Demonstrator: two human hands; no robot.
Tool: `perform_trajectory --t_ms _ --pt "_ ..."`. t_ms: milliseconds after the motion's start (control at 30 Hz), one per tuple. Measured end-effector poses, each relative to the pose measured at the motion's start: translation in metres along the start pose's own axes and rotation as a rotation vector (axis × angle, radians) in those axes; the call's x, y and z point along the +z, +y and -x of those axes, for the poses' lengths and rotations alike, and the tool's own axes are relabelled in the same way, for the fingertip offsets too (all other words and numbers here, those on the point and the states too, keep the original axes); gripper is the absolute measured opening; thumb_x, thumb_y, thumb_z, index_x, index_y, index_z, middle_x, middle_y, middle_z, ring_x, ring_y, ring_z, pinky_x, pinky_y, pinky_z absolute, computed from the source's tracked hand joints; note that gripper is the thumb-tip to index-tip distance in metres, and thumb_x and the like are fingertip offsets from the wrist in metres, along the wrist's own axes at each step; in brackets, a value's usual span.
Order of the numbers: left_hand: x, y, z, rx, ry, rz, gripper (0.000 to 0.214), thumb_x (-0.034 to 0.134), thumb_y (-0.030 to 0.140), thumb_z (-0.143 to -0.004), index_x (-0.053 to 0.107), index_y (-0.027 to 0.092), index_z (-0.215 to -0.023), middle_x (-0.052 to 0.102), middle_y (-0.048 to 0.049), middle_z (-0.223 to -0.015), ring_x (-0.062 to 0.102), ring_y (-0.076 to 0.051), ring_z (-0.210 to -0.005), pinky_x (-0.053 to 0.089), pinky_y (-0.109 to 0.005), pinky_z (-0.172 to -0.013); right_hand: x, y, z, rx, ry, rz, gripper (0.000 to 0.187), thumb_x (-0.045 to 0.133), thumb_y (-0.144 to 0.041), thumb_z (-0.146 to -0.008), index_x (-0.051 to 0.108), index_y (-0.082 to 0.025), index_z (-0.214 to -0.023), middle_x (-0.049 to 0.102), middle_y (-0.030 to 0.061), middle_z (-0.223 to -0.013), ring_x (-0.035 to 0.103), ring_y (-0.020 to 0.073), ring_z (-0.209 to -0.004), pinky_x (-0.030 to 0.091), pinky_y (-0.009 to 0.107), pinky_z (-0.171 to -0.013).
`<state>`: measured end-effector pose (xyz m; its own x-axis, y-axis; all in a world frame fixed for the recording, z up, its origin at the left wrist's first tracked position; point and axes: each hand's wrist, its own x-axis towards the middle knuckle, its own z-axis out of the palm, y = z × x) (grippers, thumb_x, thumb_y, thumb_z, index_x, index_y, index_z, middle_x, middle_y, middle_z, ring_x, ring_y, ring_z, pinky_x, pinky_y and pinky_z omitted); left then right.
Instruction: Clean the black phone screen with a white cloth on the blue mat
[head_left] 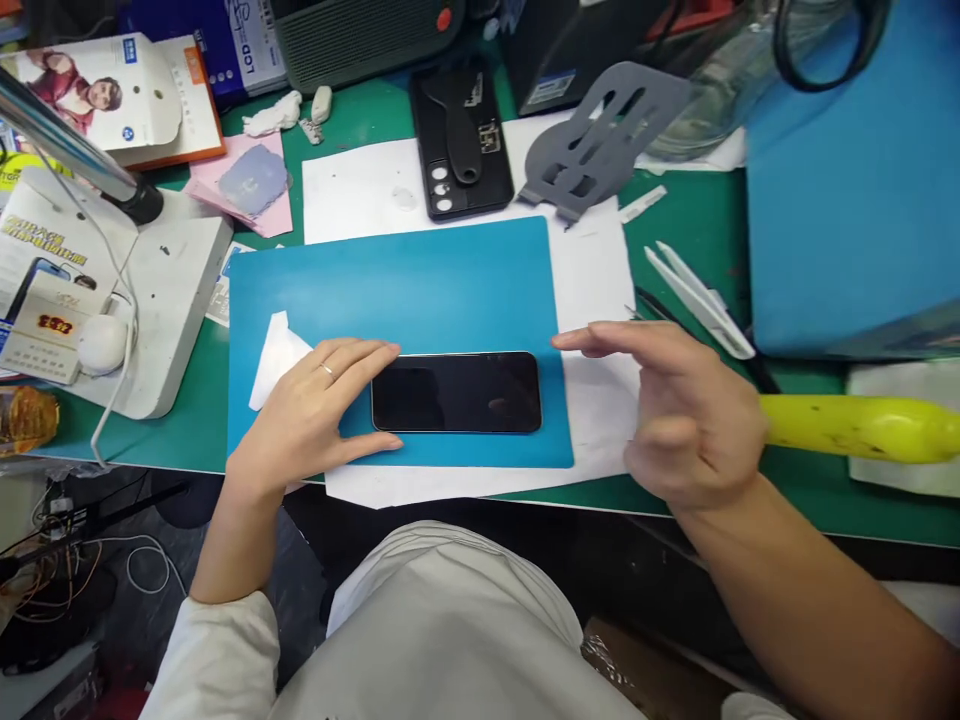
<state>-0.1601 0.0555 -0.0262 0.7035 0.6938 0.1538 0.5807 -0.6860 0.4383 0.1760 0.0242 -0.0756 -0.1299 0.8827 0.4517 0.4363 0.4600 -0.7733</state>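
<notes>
The phone point(456, 393) is placed towards five o'clock on the blue mat point(390, 280), its nine-o'clock end straddled by the left hand point(304, 405), fingers wide, the right hand point(694, 420), likewise wide, being held apart at three o'clock.

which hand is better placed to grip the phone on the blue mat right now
Probably the left hand: its fingertips and thumb are at opposite long edges of the phone. The right hand is away to the right, apart from it.
</notes>
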Motion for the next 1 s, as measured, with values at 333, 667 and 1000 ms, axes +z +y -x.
perform_trajectory --t_ms 333,667,1000 --pt "-0.002 -0.002 -0.002 -0.022 -0.006 -0.026 0.074 0.072 0.054 -0.098 0.044 0.022 -0.158 0.069 -0.0151 -0.139 0.063 -0.035 -0.13 0.056 -0.053 -0.108 -0.007 -0.007 -0.009 -0.023 -0.254 0.206 0.064 0.066 -0.043 -0.099 0.048 -0.029 -0.159 0.072 0.0118 -0.136 0.068 0.0343 -0.124 0.059 0.056 -0.102" --pt "-0.003 -0.001 -0.003 -0.055 -0.027 -0.05 0.073 0.073 0.053 -0.098 0.045 0.025 -0.159 0.07 -0.0142 -0.138 0.064 -0.035 -0.129 0.057 -0.052 -0.106 -0.014 -0.007 -0.011 -0.146 -0.384 0.28 0.088 0.072 -0.04 -0.097 0.025 -0.027 -0.17 0.07 0.0136 -0.141 0.065 0.0332 -0.13 0.057 0.054 -0.107" --pt "-0.003 -0.002 -0.004 -0.033 -0.019 -0.062 0.073 0.075 0.053 -0.096 0.048 0.021 -0.155 0.071 -0.0152 -0.136 0.064 -0.035 -0.128 0.058 -0.05 -0.105 -0.012 -0.004 -0.009 -0.104 -0.412 0.284 0.074 0.068 -0.046 -0.099 0.039 -0.023 -0.163 0.067 0.0165 -0.144 0.063 0.0354 -0.134 0.056 0.056 -0.107"
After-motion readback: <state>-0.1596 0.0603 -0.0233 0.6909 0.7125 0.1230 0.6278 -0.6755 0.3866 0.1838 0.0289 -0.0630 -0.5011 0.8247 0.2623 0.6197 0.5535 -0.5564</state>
